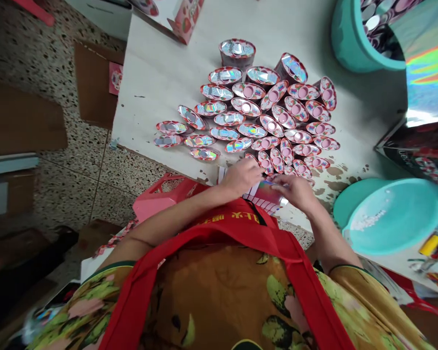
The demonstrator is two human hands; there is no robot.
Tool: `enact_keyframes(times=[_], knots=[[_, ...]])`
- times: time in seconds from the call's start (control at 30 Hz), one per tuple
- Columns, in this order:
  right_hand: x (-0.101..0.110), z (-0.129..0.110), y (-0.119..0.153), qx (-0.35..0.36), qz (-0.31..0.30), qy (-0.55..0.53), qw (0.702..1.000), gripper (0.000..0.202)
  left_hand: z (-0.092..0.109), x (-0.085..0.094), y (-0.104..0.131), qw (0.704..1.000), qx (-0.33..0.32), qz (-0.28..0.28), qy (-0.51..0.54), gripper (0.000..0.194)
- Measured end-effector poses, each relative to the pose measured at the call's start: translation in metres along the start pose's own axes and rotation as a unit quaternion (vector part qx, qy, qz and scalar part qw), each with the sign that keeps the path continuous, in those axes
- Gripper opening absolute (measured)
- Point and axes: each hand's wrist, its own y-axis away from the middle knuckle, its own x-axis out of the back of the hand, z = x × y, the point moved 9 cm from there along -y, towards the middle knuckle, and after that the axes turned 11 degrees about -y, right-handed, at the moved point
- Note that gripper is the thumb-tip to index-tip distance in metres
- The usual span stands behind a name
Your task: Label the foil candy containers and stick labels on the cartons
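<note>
At the table's front edge, my left hand is closed, its fingertips pinched beside the nearest round tubs; what lies between them is hidden. My right hand curls its fingers on the far right edge of a shiny pinkish-purple piece with a row of white tabs along its near side. This piece lies between both hands, close to the red apron. Just beyond my fingers stand many tubs with red patterned rims. Those on the left have silvery, rainbow-gleaming tops; those on the right carry a pink disc in the middle.
A teal bucket full of shiny pieces stands back right. Nearer on the right is a teal basin with small white bits inside. A strawberry-printed box sits at the back left. A pink stool stands below the table edge.
</note>
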Motion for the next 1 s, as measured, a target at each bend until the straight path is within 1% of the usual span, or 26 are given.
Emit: enact_keyframes(times=[0.03,0.07,0.13,0.2,0.23,0.3,0.33,0.37,0.4,0.43,0.47,0.5,0.53,0.57,0.6,0.63,0.67,0.73,0.8,0.87,0.93,1.0], knots=[[-0.006,0.01,0.006,-0.017,-0.008,-0.004,1.0,0.027,0.019,-0.009,0.008,0.998,-0.048,-0.028,-0.021,0.025],[-0.011,0.018,0.009,-0.031,-0.01,-0.015,0.999,0.029,0.033,-0.018,0.015,0.994,-0.08,-0.051,-0.046,0.026],[-0.016,0.028,0.007,-0.044,-0.013,-0.049,0.998,0.031,0.047,-0.028,0.025,0.987,-0.114,-0.077,-0.088,0.032],[-0.018,0.033,0.001,-0.049,-0.012,-0.075,0.996,0.033,0.05,-0.031,0.032,0.983,-0.13,-0.085,-0.1,0.036],[-0.017,0.035,-0.002,-0.051,-0.009,-0.085,0.995,0.034,0.05,-0.03,0.035,0.983,-0.138,-0.086,-0.09,0.035],[-0.015,0.036,-0.007,-0.057,-0.003,-0.093,0.994,0.035,0.05,-0.029,0.04,0.983,-0.154,-0.092,-0.031,0.028],[-0.014,0.036,-0.008,-0.06,0.001,-0.09,0.994,0.034,0.048,-0.027,0.042,0.984,-0.149,-0.095,0.017,0.023],[-0.013,0.035,-0.008,-0.061,0.006,-0.082,0.995,0.032,0.044,-0.026,0.042,0.985,-0.123,-0.098,0.077,0.018],[-0.011,0.033,-0.008,-0.06,0.016,-0.071,0.996,0.029,0.035,-0.024,0.04,0.982,-0.073,-0.094,0.145,0.014],[-0.007,0.029,-0.008,-0.052,0.03,-0.059,0.996,0.028,0.022,-0.022,0.038,0.973,-0.002,-0.084,0.217,0.011],[-0.002,0.021,-0.008,-0.035,0.051,-0.05,0.997,0.026,0.007,-0.02,0.037,0.952,0.078,-0.066,0.288,0.011],[0.003,0.012,-0.007,-0.01,0.074,-0.048,0.996,0.027,-0.007,-0.018,0.036,0.922,0.152,-0.043,0.352,0.012],[0.006,0.001,-0.007,0.016,0.089,-0.057,0.994,0.03,-0.019,-0.015,0.036,0.889,0.21,-0.017,0.407,0.014],[0.008,-0.011,-0.007,0.04,0.092,-0.081,0.992,0.036,-0.028,-0.01,0.034,0.858,0.248,0.008,0.451,0.016],[0.007,-0.021,-0.009,0.055,0.084,-0.116,0.988,0.043,-0.035,-0.004,0.031,0.833,0.268,0.03,0.482,0.018],[0.004,-0.029,-0.012,0.057,0.067,-0.155,0.984,0.048,-0.042,0.001,0.028,0.815,0.282,0.049,0.504,0.019],[0.0,-0.035,-0.016,0.047,0.048,-0.193,0.979,0.05,-0.048,0.006,0.024,0.802,0.292,0.065,0.517,0.02],[-0.005,-0.043,-0.028,0.02,0.028,-0.246,0.969,0.045,-0.058,0.01,0.017,0.781,0.308,0.085,0.536,0.021],[-0.002,-0.05,-0.045,0.011,0.025,-0.261,0.965,0.042,-0.069,0.009,0.009,0.769,0.322,0.092,0.545,0.022],[0.006,-0.058,-0.065,0.019,0.016,-0.249,0.968,0.04,-0.084,0.008,0.0,0.771,0.338,0.109,0.529,0.021],[0.019,-0.065,-0.086,0.024,0.013,-0.212,0.977,0.038,-0.105,0.014,-0.011,0.793,0.359,0.142,0.471,0.017],[0.035,-0.073,-0.108,0.027,0.033,-0.162,0.986,0.035,-0.128,0.026,-0.024,0.834,0.373,0.178,0.366,0.014]])
